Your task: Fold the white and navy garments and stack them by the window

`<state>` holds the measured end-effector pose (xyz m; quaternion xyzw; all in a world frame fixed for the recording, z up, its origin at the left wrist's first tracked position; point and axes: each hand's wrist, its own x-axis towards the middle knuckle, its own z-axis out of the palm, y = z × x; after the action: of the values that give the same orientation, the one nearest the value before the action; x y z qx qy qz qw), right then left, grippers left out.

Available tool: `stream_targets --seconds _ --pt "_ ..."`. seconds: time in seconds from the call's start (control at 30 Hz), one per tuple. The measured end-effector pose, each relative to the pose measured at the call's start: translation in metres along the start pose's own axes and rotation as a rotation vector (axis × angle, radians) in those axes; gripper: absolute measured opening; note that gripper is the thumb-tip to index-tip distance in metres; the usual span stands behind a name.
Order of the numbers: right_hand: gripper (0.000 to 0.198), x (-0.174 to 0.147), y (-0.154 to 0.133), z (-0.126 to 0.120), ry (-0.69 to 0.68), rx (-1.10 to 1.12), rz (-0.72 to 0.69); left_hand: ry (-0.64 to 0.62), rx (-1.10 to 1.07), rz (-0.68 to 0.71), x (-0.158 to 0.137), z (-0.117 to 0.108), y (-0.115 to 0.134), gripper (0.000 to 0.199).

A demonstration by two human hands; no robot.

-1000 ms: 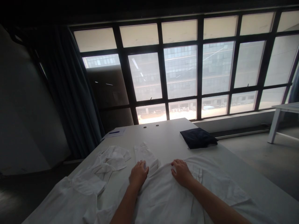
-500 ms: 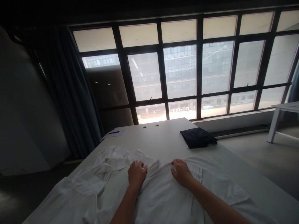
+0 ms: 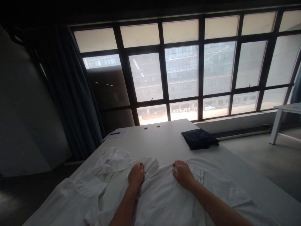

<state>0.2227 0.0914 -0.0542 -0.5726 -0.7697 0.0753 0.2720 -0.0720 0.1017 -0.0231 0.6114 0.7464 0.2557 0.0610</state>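
A rumpled white shirt (image 3: 164, 197) is spread across the near part of the table. My left hand (image 3: 136, 173) is closed on a bunched, creased part at its far left edge, with the fingertips partly hidden by the hand itself. At the shirt's far edge, my right hand (image 3: 182, 173) has its fingers bent and presses on the cloth, thumb a little apart from the index finger. Stitched lines show in the cloth beside the right wrist. To the left lies more crumpled white cloth (image 3: 87, 185); whether it is a separate garment I cannot tell.
A folded dark cloth (image 3: 199, 139) lies near the right edge of the white table (image 3: 152, 141). At the far left corner are a paper sheet (image 3: 118, 133) and a dark pen (image 3: 115, 134). Large windows and a dark curtain (image 3: 72, 94) stand beyond. Another table (image 3: 279, 119) is at right.
My left hand has turned and shifted slightly left, and the bunched cloth beside it is now more fanned out. My right hand has stayed in place.
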Motion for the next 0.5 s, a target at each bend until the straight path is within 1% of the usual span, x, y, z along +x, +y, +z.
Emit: stream_targets --seconds 0.07,0.17,0.23,0.3,0.33,0.37,0.43,0.5 --pt "0.029 0.000 0.002 0.002 0.012 0.014 -0.009 0.087 -0.099 0.002 0.005 -0.015 0.002 0.028" --pt "0.029 0.000 0.005 0.006 0.041 0.042 -0.010 0.217 -0.264 0.019 0.014 -0.048 0.011 0.039" --pt "0.029 0.001 0.006 0.009 0.064 0.071 0.003 0.255 -0.372 0.044 0.013 -0.077 0.022 0.048" --pt "0.028 0.003 0.008 0.010 0.094 0.141 0.019 0.254 -0.482 0.078 0.003 -0.108 0.038 0.055" --pt "0.026 0.004 0.009 0.011 0.116 0.197 0.031 0.191 -0.635 0.103 -0.005 -0.125 0.046 0.056" --pt "0.024 0.006 0.010 0.011 0.138 0.254 0.046 0.079 -0.742 0.143 -0.015 -0.141 0.054 0.056" --pt "0.021 0.010 0.013 0.010 0.183 0.348 0.086 -0.155 -0.843 0.230 -0.037 -0.172 0.066 0.053" --pt "0.024 0.014 0.018 0.009 0.215 0.395 0.132 -0.357 -0.856 0.315 -0.056 -0.194 0.072 0.052"
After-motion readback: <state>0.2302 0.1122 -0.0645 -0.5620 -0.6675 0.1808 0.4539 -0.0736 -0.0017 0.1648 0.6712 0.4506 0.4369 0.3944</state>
